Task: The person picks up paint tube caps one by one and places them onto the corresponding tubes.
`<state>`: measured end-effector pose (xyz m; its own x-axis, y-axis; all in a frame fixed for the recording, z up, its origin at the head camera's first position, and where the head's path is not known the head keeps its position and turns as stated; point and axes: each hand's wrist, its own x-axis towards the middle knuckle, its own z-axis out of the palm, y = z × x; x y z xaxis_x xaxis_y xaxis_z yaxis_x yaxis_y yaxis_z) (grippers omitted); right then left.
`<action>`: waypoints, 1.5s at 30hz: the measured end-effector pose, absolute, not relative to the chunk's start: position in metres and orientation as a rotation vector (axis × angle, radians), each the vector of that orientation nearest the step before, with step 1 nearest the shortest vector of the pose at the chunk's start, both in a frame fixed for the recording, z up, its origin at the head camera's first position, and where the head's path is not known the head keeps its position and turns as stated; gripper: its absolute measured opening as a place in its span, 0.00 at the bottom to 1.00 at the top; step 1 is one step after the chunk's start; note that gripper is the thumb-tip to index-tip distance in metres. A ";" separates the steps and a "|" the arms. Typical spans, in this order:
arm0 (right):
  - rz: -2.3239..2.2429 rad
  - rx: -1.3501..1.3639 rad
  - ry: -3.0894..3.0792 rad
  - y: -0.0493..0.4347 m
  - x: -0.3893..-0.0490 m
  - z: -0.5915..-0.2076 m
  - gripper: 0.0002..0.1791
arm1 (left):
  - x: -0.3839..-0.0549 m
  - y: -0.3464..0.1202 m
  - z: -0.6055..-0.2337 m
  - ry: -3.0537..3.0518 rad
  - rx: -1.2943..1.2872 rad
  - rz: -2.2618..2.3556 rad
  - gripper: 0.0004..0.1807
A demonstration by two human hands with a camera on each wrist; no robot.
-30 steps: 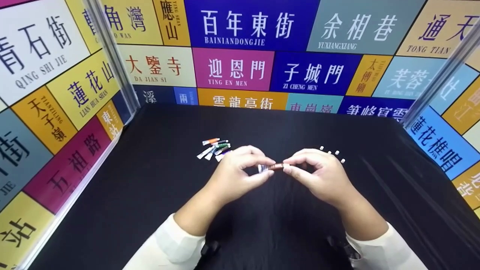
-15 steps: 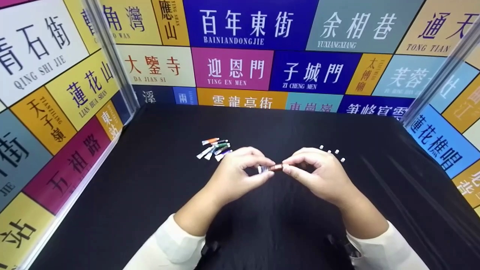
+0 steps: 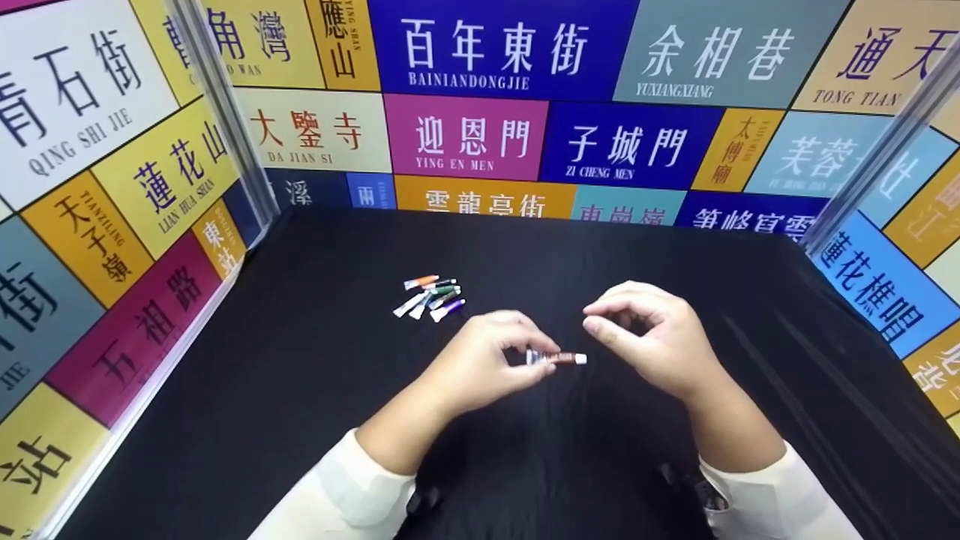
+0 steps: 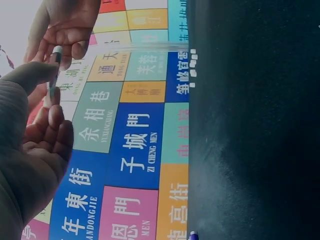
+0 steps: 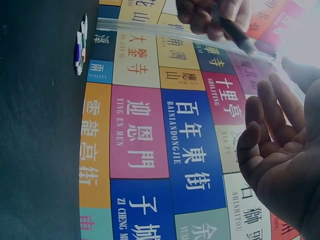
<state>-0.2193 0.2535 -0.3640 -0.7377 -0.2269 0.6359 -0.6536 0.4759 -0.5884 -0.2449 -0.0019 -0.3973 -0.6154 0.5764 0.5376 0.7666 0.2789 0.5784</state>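
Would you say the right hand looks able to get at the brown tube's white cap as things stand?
Probably yes: the right hand appears free, and the white cap sticks out past the left hand holding the brown tube, with nothing visible in the way.

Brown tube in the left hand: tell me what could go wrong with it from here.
The brown tube could slip, since only the left hand pinches it and the right hand is apart from it. If its white tip is a loose cap, squeezing might leak the contents; tightness can't be seen. If dropped and rolling, it might disturb the small white pieces on the table.
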 end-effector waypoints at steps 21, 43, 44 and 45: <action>1.295 0.222 -2.396 0.302 -0.263 -0.376 0.13 | -0.252 0.016 -0.435 -2.824 -1.362 -0.950 0.03; 1.244 -0.103 -2.568 0.379 -0.313 -0.408 0.28 | -0.248 0.026 -0.448 -3.049 -1.329 -0.684 0.04; 1.255 -0.115 -2.573 0.382 -0.314 -0.410 0.29 | -0.248 0.026 -0.448 -3.054 -1.329 -0.675 0.05; 1.270 -0.127 -2.576 0.384 -0.315 -0.411 0.29 | -0.248 0.026 -0.448 -3.058 -1.330 -0.667 0.06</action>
<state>-0.3145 0.3836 -0.4108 -0.9608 0.1944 0.1979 -0.0386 0.6126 -0.7895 -0.2482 0.0259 -0.4481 -0.6660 0.7417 -0.0797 0.6411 0.6237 0.4471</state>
